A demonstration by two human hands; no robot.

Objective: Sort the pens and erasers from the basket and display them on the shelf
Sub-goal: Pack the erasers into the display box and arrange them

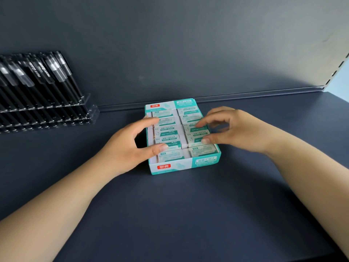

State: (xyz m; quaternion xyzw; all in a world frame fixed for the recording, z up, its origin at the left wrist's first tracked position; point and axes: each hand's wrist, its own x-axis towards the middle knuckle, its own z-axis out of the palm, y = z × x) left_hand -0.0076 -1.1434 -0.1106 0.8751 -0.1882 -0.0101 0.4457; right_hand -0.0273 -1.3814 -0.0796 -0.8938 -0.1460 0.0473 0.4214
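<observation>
A teal and white eraser box [185, 165] stands on the dark shelf [188, 214], near the back panel. Two columns of wrapped erasers [168, 130] fill it. My left hand [128, 148] grips the box's left side, with the thumb on a front eraser and the index finger on one farther back. My right hand [238, 129] is curled over the right column, its thumb and index finger pinching an eraser [196, 134] there. Black pens [37, 76] stand in rows at the far left.
The pens lean in a clear tiered acrylic holder [90, 110] against the back panel [170, 44]. A slotted shelf upright [338, 65] runs along the right edge. No basket is in view.
</observation>
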